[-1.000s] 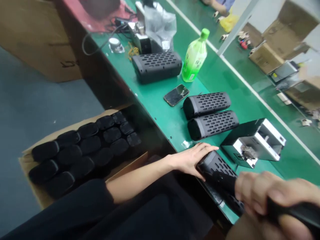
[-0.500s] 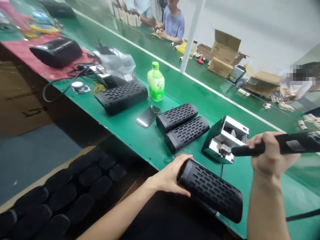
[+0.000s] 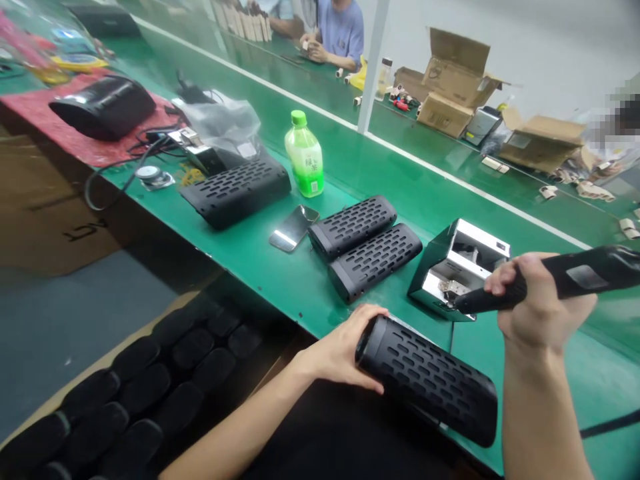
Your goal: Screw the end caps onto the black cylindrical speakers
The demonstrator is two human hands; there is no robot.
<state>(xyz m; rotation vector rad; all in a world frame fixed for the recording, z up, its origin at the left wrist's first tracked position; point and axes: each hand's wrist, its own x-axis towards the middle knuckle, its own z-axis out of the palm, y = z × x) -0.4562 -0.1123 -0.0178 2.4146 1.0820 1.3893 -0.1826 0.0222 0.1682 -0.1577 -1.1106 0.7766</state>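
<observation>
My left hand point(image 3: 343, 350) is wrapped around the near end of a black speaker housing point(image 3: 430, 380) with a slotted grille, lying at the front edge of the green bench point(image 3: 250, 267). In my right hand point(image 3: 537, 303) is a black electric screwdriver point(image 3: 583, 275), held nearly level. Its tip is at the metal pick-up part of a silver and black screw feeder point(image 3: 463, 267); whether a screw is on it cannot be seen. Two similar housings, a rear one point(image 3: 354, 225) and a front one point(image 3: 377, 260), lie side by side left of the feeder.
A phone point(image 3: 294, 228), a green-capped bottle point(image 3: 305, 157) and a larger slotted housing point(image 3: 237, 190) stand further left. Below the bench edge, a box holds several dark rounded pieces point(image 3: 145, 387). A white post point(image 3: 374, 67) rises behind. Co-workers sit across the bench.
The view has shifted slightly. The screwdriver's tip has dipped a little against the feeder, and its rear end has risen. My left hand keeps its grip on the speaker housing.
</observation>
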